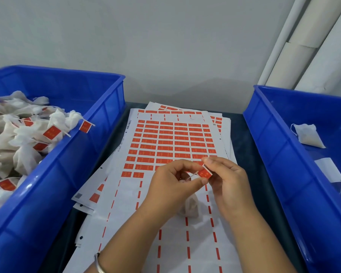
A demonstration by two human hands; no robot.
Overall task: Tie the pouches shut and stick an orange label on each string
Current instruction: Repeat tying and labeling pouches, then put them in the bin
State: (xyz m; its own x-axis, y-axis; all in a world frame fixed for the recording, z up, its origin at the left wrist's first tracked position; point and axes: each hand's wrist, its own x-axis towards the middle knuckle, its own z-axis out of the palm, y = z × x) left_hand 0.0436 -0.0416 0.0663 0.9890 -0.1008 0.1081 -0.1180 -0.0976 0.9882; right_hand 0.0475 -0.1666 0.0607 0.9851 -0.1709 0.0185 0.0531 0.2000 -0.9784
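Both hands, left hand and right hand, pinch orange label between blue bins.

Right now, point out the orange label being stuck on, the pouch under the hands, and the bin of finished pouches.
orange label (205, 173), head view, its printed face.
pouch (191, 207), head view, its body below the hands.
bin of finished pouches (91, 152), head view, its right wall.
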